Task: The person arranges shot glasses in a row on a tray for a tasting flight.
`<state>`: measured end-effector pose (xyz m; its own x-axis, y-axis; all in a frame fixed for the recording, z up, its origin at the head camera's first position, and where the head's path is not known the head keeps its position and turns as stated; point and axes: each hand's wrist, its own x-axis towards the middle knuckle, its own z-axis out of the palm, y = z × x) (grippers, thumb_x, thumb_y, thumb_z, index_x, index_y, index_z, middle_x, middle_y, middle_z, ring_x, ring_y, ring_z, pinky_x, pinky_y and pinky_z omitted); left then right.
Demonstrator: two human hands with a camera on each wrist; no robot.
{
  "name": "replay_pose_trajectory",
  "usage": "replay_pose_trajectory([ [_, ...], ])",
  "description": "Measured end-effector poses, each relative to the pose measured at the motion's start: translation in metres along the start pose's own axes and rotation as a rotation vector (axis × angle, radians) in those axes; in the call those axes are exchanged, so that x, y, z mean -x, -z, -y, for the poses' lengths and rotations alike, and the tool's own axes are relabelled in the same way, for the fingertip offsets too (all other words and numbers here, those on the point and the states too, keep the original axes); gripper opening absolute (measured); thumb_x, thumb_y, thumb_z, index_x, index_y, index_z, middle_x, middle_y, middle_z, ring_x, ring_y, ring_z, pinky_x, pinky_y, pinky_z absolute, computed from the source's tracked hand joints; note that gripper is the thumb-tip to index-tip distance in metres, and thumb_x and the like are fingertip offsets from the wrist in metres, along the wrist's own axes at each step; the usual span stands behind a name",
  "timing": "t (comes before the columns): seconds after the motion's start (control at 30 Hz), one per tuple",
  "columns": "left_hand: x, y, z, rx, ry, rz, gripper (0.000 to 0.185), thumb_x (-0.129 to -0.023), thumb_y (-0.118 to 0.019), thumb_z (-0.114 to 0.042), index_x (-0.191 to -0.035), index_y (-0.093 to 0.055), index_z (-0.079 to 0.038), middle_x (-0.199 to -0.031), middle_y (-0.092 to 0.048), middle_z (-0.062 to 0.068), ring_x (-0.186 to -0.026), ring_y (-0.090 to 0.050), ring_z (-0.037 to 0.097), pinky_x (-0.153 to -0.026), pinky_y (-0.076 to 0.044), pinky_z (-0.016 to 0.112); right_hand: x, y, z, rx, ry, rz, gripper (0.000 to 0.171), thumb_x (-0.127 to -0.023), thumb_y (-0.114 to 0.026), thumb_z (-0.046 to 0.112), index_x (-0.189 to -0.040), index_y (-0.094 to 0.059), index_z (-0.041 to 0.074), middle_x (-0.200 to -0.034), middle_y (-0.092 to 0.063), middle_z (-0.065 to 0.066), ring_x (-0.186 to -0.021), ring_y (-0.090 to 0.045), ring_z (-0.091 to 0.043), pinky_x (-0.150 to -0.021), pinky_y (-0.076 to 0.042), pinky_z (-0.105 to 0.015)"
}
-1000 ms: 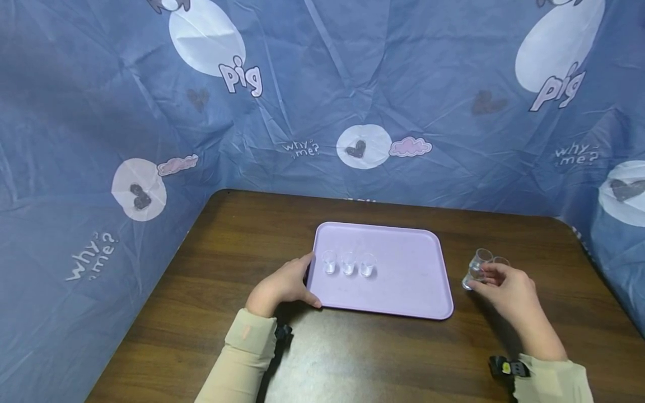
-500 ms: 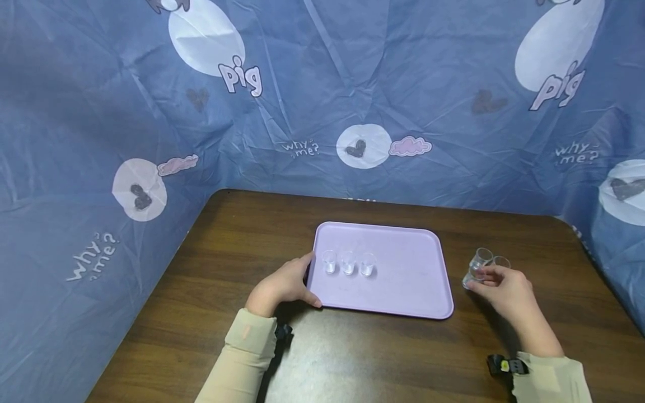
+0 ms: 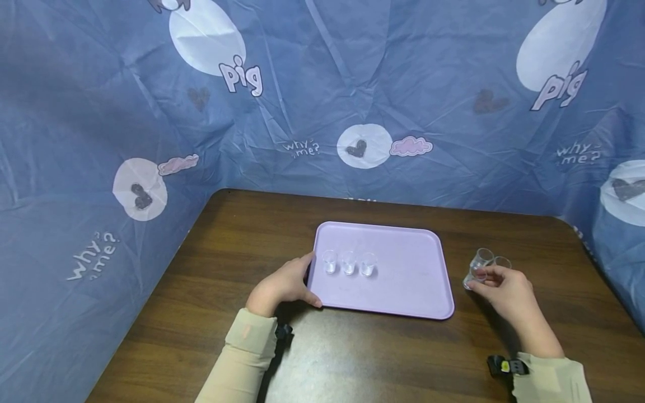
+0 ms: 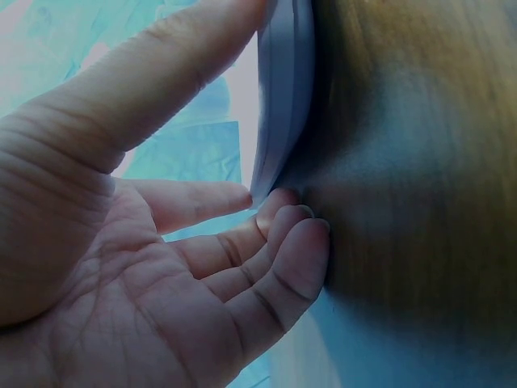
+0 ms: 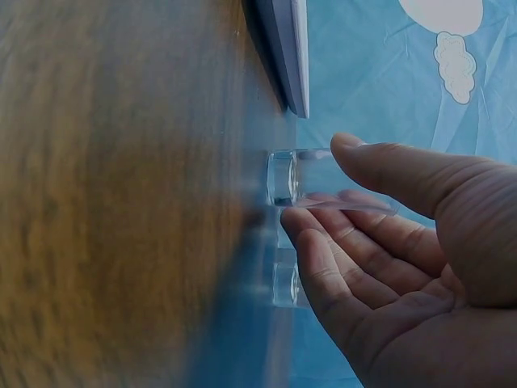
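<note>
Three small clear shot glasses stand in a row on the left half of the lilac tray. My left hand is at the tray's left end, thumb at the near corner and straight index finger along the side. In the left wrist view the other fingers rest slightly bent by the table. Right of the tray, my right hand pinches an upright shot glass between thumb and fingers, its thick base near the tabletop. Two more glasses, one at the back and one farther right, are partly hidden by that hand.
The brown wooden table has a blue patterned cloth hanging behind it and at both sides. A strip of tabletop separates the tray's right edge from the glasses. A black strap device is on the right wrist.
My right hand has shifted very slightly over the glass it holds. The left hand, the tray and the glasses on it have stayed in place.
</note>
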<state>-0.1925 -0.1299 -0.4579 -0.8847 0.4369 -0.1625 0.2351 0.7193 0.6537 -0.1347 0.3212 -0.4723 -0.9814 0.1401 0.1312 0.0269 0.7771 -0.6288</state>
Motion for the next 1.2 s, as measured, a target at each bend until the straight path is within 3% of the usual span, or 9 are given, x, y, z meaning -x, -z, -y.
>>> replay_pose_trajectory([
  [0.6,0.000,0.000,0.000,-0.002,0.002,0.000,0.116,-0.058,-0.102,-0.019,-0.153,-0.038,0.002,-0.134,-0.058,0.023,-0.122,-0.054,0.033,-0.103,-0.043,0.048,-0.002,0.002,0.013,-0.029,0.043,-0.003,0.040,-0.083,-0.087,0.019,-0.110,-0.072,-0.006,-0.099,-0.073,-0.018,-0.085,-0.068,-0.025,-0.062,-0.050,-0.019],
  [0.93,0.000,0.000,0.001,0.006,-0.013,-0.004,0.115,-0.057,-0.102,-0.018,-0.152,-0.040,0.002,-0.131,-0.059,0.022,-0.119,-0.055,0.033,-0.102,-0.043,0.047,-0.005,0.005,0.027,0.012,0.094,0.019,0.041,-0.083,-0.087,0.022,-0.109,-0.073,-0.007,-0.090,-0.072,-0.012,-0.081,-0.066,-0.024,-0.063,-0.052,-0.029],
  [1.2,0.001,0.001,-0.001,0.009,-0.014,-0.003,0.113,-0.058,-0.102,-0.017,-0.151,-0.041,0.002,-0.131,-0.059,0.022,-0.119,-0.056,0.032,-0.102,-0.044,0.047,-0.007,-0.002,0.043,-0.045,0.126,0.045,0.039,-0.083,-0.087,0.019,-0.110,-0.073,-0.006,-0.093,-0.072,-0.012,-0.081,-0.068,-0.023,-0.062,-0.052,-0.022],
])
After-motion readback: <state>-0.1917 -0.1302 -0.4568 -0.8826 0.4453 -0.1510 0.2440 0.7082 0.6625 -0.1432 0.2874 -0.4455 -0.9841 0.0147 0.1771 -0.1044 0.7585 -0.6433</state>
